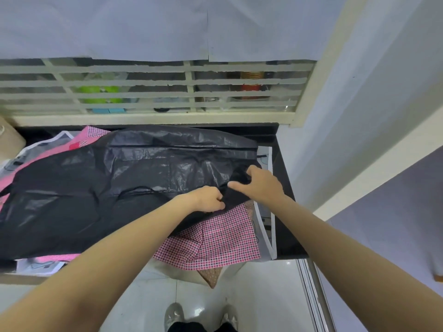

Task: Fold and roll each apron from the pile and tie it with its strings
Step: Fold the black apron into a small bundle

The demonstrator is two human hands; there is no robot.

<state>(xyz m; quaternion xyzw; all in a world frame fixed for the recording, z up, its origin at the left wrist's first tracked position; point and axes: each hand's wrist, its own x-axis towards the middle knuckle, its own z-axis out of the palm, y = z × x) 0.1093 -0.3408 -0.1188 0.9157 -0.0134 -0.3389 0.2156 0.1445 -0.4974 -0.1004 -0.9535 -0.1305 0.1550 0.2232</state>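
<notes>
Early stage, judging by the layout. Black apron (115, 188) lies spread mostly flat on top of the pile on the dark table (285, 188), shiny, crinkled, covering most of the surface. No rolled or tied apron visible anywhere in frame, so nothing looks finished. Under it: pink checked apron (215, 238) sticking out at the near right and hanging over the table edge, more pink at the far left, a brown patterned piece (211, 276) dangling below it, and a white-edged clear piece (266, 226) at the right side. All of those seem still to do.

Black apron: only its right near corner is lifted and bunched; the fold looks just begun, rolling and tying not started. A thin black string (136, 189) lies on the fabric left of the hands, loose.

Left hand (208, 198): fingers curled tight, pinching the black fabric's edge at the near right corner.
Right hand (261, 183): just beside the left, partly closed, thumb and fingers gripping a bunch of the same corner, index finger extended toward the left hand.

Hands nearly touching, both on the same corner.
</notes>
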